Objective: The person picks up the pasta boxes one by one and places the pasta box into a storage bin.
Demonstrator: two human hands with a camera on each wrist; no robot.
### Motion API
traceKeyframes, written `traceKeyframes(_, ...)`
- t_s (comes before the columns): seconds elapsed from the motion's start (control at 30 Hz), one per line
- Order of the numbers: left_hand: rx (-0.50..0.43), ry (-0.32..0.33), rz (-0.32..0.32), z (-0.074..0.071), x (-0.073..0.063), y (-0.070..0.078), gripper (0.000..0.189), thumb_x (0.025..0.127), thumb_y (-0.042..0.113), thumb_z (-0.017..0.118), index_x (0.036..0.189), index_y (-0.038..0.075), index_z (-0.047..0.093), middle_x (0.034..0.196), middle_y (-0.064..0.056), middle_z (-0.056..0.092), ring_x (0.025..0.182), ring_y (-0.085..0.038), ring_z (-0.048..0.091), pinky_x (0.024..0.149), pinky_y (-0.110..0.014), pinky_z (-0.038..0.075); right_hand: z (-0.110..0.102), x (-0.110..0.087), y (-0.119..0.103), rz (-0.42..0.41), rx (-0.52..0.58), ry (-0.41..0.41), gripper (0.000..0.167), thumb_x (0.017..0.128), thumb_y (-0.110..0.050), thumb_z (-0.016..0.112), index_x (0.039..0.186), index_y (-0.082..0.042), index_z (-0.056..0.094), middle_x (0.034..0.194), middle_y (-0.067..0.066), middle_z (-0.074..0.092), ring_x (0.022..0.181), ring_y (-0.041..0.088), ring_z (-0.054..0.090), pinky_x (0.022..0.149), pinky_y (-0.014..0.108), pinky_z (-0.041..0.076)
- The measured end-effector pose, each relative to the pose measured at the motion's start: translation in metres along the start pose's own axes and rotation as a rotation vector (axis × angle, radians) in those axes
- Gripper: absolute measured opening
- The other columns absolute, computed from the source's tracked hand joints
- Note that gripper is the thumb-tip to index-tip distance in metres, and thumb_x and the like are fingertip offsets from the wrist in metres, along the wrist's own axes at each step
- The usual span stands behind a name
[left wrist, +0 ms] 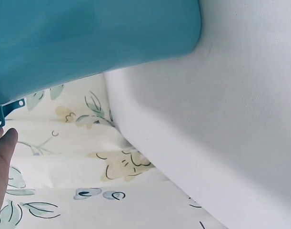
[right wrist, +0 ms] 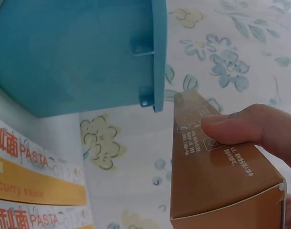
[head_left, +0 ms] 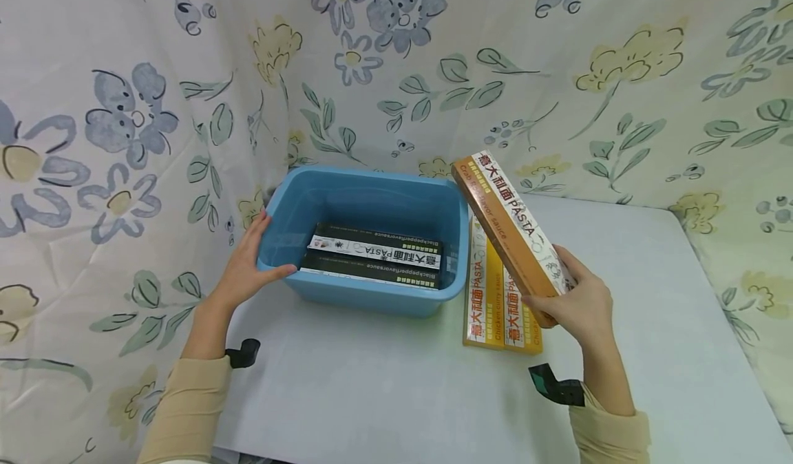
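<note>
My right hand [head_left: 579, 306] grips the lower end of an orange-brown pasta box [head_left: 511, 226] labelled crab roe flavor sauce. The box tilts above the table, its upper end close to the right rim of a blue plastic bin [head_left: 365, 295]. In the right wrist view, the thumb [right wrist: 231, 129] presses on the box's brown face. Inside the bin lie black pepper pasta boxes [head_left: 374, 254], dark with white bands. My left hand [head_left: 238, 271] rests at the bin's left front corner, fingers and thumb spread along the rim; most of it is outside the left wrist view.
Yellow chicken curry pasta boxes [head_left: 495, 312] lie side by side on the white table [head_left: 372, 381], right of the bin and partly under the held box. Floral cloth [head_left: 495, 71] hangs behind the table and along its sides.
</note>
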State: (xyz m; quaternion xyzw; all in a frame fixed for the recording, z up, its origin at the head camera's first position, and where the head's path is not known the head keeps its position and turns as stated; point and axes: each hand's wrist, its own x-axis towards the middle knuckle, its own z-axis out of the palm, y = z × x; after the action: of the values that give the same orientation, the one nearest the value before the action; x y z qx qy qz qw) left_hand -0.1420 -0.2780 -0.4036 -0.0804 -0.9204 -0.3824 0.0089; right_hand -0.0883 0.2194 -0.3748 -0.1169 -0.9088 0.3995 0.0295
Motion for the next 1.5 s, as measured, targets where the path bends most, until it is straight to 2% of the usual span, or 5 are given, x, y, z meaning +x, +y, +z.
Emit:
traceKeyframes(0.37, 0.008, 0.009, 0.004, 0.000, 0.000, -0.002, 0.105, 0.080, 0.040, 0.076, 0.156, 0.006, 0.013, 0.163, -0.013, 0.005, 0.145, -0.043, 0.009, 0.103, -0.074, 0.016, 0.008, 0.001, -0.020, -0.058, 0.044, -0.036, 0.098, 0.068, -0.017, 0.087, 0.151, -0.008, 0.036, 0.134, 0.026, 0.048, 0.108, 0.041, 0.047, 0.083, 0.049, 0.050)
traceKeyframes(0.67, 0.006, 0.006, 0.008, 0.000, 0.001, -0.004, 0.105, 0.080, 0.040, 0.076, 0.156, 0.006, 0.013, 0.163, -0.014, 0.004, 0.145, -0.043, 0.008, 0.103, -0.075, 0.016, 0.013, 0.003, -0.034, -0.132, 0.074, -0.087, 0.099, 0.067, -0.017, 0.087, 0.150, -0.005, 0.035, 0.131, 0.028, 0.050, 0.105, 0.040, 0.048, 0.081, 0.047, 0.051)
traceKeyframes(1.13, 0.013, -0.004, -0.012, -0.001, 0.001, 0.000, 0.107, 0.079, 0.042, 0.077, 0.157, 0.007, 0.012, 0.163, -0.012, 0.004, 0.146, -0.042, 0.008, 0.104, -0.074, 0.016, 0.016, 0.009, -0.053, -0.208, 0.034, -0.140, 0.099, 0.064, -0.019, 0.089, 0.149, -0.008, 0.039, 0.126, 0.026, 0.053, 0.099, 0.036, 0.050, 0.074, 0.037, 0.047)
traceKeyframes(1.3, 0.018, -0.006, -0.017, -0.001, 0.000, 0.001, 0.108, 0.079, 0.043, 0.077, 0.157, 0.007, 0.012, 0.163, -0.012, 0.004, 0.146, -0.042, 0.008, 0.104, -0.073, 0.016, 0.020, 0.013, -0.060, -0.234, 0.045, -0.185, 0.097, 0.063, -0.017, 0.090, 0.147, -0.009, 0.043, 0.126, 0.023, 0.055, 0.096, 0.035, 0.051, 0.066, 0.033, 0.047)
traceKeyframes(1.5, 0.016, -0.006, -0.016, 0.000, 0.000, 0.000, 0.108, 0.079, 0.043, 0.077, 0.157, 0.007, 0.012, 0.163, -0.013, 0.004, 0.146, -0.042, 0.007, 0.105, -0.073, 0.016, 0.026, 0.019, -0.069, -0.289, 0.014, -0.222, 0.093, 0.061, -0.015, 0.089, 0.144, -0.009, 0.049, 0.127, 0.022, 0.058, 0.094, 0.033, 0.053, 0.066, 0.032, 0.049)
